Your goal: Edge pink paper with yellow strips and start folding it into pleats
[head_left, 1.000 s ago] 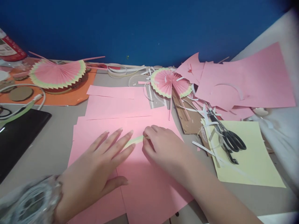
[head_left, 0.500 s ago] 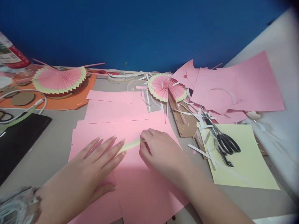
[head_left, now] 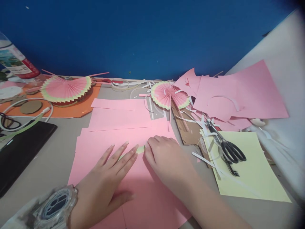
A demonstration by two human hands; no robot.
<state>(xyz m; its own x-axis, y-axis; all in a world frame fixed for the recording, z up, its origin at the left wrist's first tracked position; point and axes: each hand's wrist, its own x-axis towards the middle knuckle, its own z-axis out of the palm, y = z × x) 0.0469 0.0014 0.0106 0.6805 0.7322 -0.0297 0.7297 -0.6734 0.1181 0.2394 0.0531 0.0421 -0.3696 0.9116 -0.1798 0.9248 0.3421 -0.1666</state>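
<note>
I see strip lying left-right on sheet: left hand flat, fingertips pressing one end; right hand pinches the other.

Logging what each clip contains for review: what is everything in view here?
pink sheets: several, pink, table centre under the hands
strip: one, pale green, between the hands
pleated fans: two, pink with yellow-green rims, back
paper pile: one, pink, back right
yellow sheet: one, pale yellow, right
scissors: one, black, on yellow sheet's edge
orange sheet: one, orange, back left
cardboard: one, brown, beside scissors
watch: one, clear, left wrist
left hand: one, flat on pink sheets
right hand: one, pinching the strip
</note>
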